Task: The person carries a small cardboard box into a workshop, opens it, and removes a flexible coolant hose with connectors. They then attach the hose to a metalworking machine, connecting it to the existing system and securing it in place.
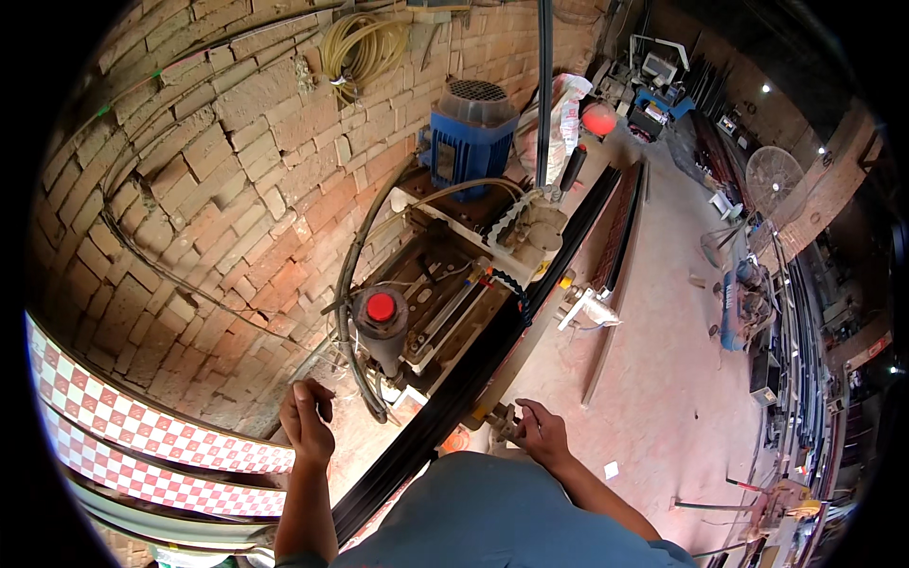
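A cutting machine with a blue motor (472, 142) stands by the brick wall, its dark metal bed (445, 270) in front of me. Long black profile bars (445, 398) lie slanting across the near side of the machine. At the near edge, my right hand (543, 434) is closed around a metal clamp knob (502, 421), partly covered by the fingers. My left hand (308, 418) hovers left of the bars, its fingers loosely curled, with nothing visible in it. Just beyond it stands a grey post with a red push button (381, 306).
Red-and-white checkered strips (161, 431) lie at lower left. A thick black cable (346, 303) loops beside the machine, and coiled yellowish hose (360, 47) hangs on the wall. Another clamp (589, 310) juts out on the right. A fan (775, 180) and stacked bars are farther right.
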The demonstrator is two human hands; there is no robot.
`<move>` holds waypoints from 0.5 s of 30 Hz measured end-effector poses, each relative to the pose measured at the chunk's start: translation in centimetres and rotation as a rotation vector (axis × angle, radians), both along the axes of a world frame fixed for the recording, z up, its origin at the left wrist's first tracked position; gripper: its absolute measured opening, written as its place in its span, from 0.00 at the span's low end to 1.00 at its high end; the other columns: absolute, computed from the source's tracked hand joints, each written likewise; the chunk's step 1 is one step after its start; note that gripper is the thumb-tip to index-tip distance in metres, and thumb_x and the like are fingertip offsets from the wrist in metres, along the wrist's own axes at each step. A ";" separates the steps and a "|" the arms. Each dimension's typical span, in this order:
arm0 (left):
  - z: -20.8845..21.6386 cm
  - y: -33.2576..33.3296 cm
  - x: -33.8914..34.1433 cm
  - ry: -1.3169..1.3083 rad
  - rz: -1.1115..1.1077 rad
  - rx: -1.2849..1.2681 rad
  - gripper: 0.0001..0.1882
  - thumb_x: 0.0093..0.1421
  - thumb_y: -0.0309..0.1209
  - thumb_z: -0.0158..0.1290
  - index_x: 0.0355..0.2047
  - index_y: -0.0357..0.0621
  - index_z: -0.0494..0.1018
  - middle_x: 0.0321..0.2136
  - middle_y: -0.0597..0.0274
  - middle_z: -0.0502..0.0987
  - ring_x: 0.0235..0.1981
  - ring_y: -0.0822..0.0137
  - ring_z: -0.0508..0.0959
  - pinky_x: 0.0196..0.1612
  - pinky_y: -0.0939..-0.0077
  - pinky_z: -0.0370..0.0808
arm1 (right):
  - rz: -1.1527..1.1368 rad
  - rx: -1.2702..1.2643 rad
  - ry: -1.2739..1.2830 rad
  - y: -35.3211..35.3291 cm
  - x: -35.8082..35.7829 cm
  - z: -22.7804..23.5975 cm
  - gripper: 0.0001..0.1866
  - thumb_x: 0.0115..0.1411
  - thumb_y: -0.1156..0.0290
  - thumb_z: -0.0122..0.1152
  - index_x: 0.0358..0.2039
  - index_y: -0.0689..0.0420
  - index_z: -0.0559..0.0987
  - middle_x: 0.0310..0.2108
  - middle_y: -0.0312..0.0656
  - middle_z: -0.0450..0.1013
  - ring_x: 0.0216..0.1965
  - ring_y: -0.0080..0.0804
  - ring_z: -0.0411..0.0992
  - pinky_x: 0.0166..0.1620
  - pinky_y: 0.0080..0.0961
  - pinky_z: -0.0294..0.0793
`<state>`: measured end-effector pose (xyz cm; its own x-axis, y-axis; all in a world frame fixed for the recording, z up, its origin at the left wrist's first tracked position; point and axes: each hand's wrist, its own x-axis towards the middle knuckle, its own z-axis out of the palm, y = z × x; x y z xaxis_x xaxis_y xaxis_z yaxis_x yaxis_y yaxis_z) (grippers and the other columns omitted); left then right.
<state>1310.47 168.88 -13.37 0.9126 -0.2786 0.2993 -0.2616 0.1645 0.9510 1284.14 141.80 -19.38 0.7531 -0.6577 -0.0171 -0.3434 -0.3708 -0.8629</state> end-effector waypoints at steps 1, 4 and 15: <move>0.8 0.1 -0.8 -0.029 -0.010 0.023 0.21 0.76 0.40 0.35 0.35 0.38 0.71 0.16 0.69 0.66 0.15 0.80 0.60 0.21 0.82 0.55 | 0.020 -0.015 -0.018 -0.5 -0.1 -0.2 0.14 0.69 0.71 0.48 0.49 0.63 0.78 0.23 0.46 0.79 0.25 0.36 0.79 0.34 0.29 0.78; 1.9 -0.7 -2.9 -0.187 0.061 -0.005 0.17 0.76 0.37 0.36 0.42 0.38 0.70 0.15 0.70 0.64 0.15 0.80 0.60 0.22 0.83 0.56 | 0.078 -0.038 -0.059 -2.6 -0.1 -0.6 0.15 0.70 0.73 0.46 0.53 0.63 0.75 0.24 0.45 0.79 0.26 0.34 0.79 0.35 0.28 0.78; 3.0 -7.3 -14.4 -0.194 0.207 0.093 0.09 0.71 0.28 0.46 0.46 0.35 0.70 0.20 0.71 0.67 0.18 0.81 0.62 0.22 0.85 0.58 | 0.290 -0.232 -0.309 -13.3 0.1 -0.2 0.07 0.63 0.80 0.57 0.41 0.63 0.80 0.32 0.48 0.78 0.34 0.41 0.78 0.40 0.31 0.77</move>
